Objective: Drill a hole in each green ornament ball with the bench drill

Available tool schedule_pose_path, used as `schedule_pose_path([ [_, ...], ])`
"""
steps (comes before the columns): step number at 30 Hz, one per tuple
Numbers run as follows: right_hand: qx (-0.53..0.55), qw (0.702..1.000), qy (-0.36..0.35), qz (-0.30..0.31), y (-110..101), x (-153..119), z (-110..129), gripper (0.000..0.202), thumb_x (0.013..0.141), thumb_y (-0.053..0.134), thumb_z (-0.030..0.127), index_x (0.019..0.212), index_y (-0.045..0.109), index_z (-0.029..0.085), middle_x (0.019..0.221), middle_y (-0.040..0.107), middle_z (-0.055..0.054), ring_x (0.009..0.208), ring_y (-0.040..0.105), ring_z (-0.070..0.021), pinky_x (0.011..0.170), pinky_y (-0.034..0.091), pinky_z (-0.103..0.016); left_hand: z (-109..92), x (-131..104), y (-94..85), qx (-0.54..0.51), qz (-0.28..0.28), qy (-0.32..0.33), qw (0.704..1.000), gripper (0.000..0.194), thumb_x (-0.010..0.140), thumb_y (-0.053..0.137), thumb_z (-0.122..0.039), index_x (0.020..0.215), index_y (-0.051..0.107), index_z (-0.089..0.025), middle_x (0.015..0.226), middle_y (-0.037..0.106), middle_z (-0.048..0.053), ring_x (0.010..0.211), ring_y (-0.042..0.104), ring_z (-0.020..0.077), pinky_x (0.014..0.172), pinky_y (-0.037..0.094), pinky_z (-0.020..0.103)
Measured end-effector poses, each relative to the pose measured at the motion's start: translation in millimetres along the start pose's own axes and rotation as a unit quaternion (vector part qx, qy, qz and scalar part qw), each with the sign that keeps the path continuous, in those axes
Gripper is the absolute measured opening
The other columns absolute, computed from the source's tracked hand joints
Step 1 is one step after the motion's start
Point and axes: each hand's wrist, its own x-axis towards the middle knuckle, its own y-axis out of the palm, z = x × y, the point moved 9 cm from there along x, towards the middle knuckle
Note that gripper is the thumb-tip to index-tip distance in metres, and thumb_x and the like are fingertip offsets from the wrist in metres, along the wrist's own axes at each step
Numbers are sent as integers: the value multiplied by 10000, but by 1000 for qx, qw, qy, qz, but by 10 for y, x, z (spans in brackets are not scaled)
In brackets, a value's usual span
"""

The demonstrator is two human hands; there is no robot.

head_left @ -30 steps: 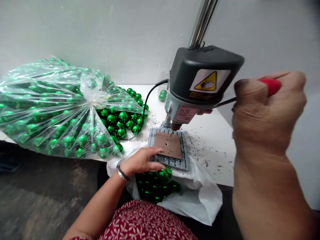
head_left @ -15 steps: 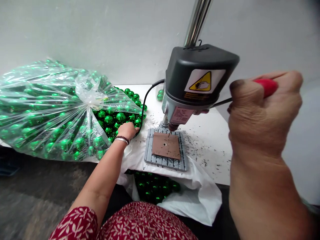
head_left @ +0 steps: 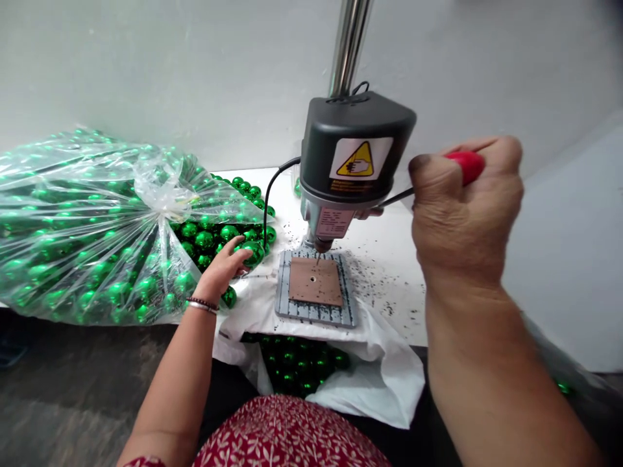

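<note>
My right hand (head_left: 467, 214) is closed around the red knob (head_left: 468, 167) on the lever of a small bench drill press (head_left: 360, 143). To the left, my left hand (head_left: 224, 264) pinches a shiny green ball (head_left: 254, 253) between thumb and fingers, just beside the pile of green balls (head_left: 204, 240). Under that wrist lies a single green ball (head_left: 228, 296). The drill bit (head_left: 318, 258) hangs above a brown square board (head_left: 316, 292) with a small hole, lying on the grooved grey base plate (head_left: 350, 311).
A large clear plastic bag (head_left: 97, 240) full of green balls covers the table's left side. A black cable (head_left: 267, 207) loops down between bag and drill. Dark shavings (head_left: 379, 292) litter the white table. Below its edge, a white cloth (head_left: 379, 383) surrounds more balls (head_left: 302, 363).
My left hand has come out of the pile toward me with a green ball in its fingers. A loose ball now shows below that hand. My right hand keeps the knob; the view has shifted.
</note>
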Motion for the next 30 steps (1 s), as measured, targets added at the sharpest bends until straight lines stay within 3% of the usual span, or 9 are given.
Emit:
schedule_pose_path([
  [3,-9,1000,-28,-1,-2,-9,34,180,885,623,282,911,506,147,823,560,46,729,492,-38,749,438,-247,125,-167,429,-199,139,-54,969,707,806,637,-258,1491,462,-225,773,675,-15,580,619,102,641,515,232],
  [7,-1,999,-40,5,-10,-21,27,211,878,637,311,913,509,147,839,575,43,731,497,-38,734,439,-235,214,-240,890,-234,221,-75,944,547,746,725,-236,1273,580,-195,881,713,24,671,676,123,650,528,237],
  [9,7,999,-47,6,-15,-29,34,212,864,650,306,913,521,145,839,578,46,727,490,-34,718,437,-224,237,-213,1000,-197,217,-63,954,505,752,743,-264,1226,587,-187,915,720,39,713,695,142,659,531,252],
  [13,13,998,-67,-2,-28,-47,48,189,868,648,268,902,514,139,799,554,64,713,477,-16,703,430,-199,161,-123,1030,-44,152,25,987,519,770,774,-343,1232,616,-167,1008,742,72,879,705,186,809,553,310],
  [16,19,995,-95,-1,-29,-61,68,230,909,615,339,905,493,144,788,517,75,692,453,7,676,417,-164,58,-104,1062,53,117,91,988,568,767,784,-371,1283,642,-179,1173,742,92,1095,679,241,1010,513,366],
  [19,12,995,-100,17,-5,-65,56,287,935,568,420,926,473,149,805,489,71,702,446,11,689,436,-157,36,-108,1149,111,114,113,981,526,796,743,-387,1280,675,-191,1265,730,84,1209,644,274,1106,460,398],
  [25,26,996,-83,4,-36,-81,84,210,898,614,317,902,486,151,798,486,67,702,434,0,694,432,-170,62,-109,1248,165,109,121,973,580,821,716,-444,1348,653,-209,1267,730,84,1212,636,289,1115,442,430],
  [30,15,999,-35,6,-42,-85,84,191,841,651,243,870,486,152,799,489,53,722,427,-20,698,416,-176,-34,-185,1278,245,90,135,956,546,794,770,-439,1307,686,-274,1091,750,58,1110,636,295,1041,455,421],
])
